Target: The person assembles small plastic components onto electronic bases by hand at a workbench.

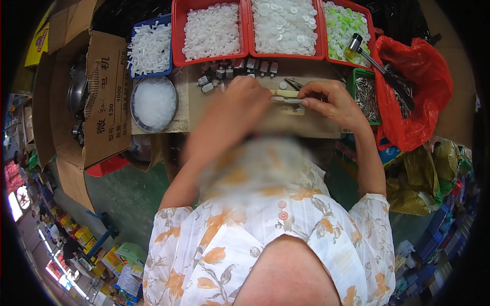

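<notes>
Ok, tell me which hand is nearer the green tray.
Right. The right hand is just left of the green tray; the left hand is farther left, beyond the right hand.

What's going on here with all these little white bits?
Someone in a flowery shirt is working with both hands. The right hand seems to pinch the end of a small pale piece; the left hand, blurred, is close beside it. Small metal parts lie just behind the hands, and red trays of little white bits stand beyond.
</notes>
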Action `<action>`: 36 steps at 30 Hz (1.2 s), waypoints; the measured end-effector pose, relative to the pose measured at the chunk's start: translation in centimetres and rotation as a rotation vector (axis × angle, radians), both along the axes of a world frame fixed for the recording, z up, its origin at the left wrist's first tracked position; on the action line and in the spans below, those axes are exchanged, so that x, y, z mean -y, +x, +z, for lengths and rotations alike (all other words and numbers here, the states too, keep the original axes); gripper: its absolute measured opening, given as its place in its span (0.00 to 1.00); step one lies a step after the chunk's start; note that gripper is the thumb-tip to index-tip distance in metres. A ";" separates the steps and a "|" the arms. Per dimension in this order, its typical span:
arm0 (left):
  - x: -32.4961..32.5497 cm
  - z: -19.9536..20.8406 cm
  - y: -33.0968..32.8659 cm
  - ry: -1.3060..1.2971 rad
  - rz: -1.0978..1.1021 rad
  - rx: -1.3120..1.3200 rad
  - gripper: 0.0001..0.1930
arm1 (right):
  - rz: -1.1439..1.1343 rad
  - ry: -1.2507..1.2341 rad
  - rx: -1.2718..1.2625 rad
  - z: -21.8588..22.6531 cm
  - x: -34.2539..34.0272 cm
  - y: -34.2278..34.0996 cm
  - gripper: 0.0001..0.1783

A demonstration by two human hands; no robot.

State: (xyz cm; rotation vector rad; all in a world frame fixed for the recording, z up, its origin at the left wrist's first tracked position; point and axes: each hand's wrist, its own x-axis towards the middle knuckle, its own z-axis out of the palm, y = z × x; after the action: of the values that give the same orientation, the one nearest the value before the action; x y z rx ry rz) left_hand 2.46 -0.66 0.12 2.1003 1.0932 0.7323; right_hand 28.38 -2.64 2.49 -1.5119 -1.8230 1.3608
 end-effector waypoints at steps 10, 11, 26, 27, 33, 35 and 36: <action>-0.5 -0.4 1.1 0.114 -0.064 -0.061 0.10 | 0.021 0.102 0.067 -0.3 -0.4 -1.0 0.11; -0.4 -0.2 1.1 0.199 -0.090 -0.122 0.09 | 0.025 0.156 0.103 -0.2 -0.4 -1.1 0.12; -0.5 1.6 2.3 0.232 -0.076 -0.016 0.07 | -0.039 0.404 0.138 1.6 -5.0 1.8 0.14; -0.5 1.6 2.2 0.232 -0.077 -0.012 0.07 | -0.082 0.550 0.190 1.5 -6.9 2.4 0.12; -0.8 1.4 2.0 0.190 -0.084 -0.010 0.08 | -0.305 0.892 1.145 1.3 -16.4 13.3 0.14; -0.8 1.1 1.6 0.203 -0.078 0.019 0.08 | -0.260 0.841 1.347 1.6 -16.9 16.1 0.15; -0.8 0.9 1.4 0.200 -0.081 0.026 0.08 | -0.259 0.838 1.355 1.4 -17.2 17.3 0.15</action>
State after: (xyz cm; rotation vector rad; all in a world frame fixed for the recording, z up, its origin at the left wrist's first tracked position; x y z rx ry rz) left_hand 3.90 0.15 1.06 2.2810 0.9479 0.8579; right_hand 45.67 14.56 3.86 -2.0988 -2.1794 -0.8137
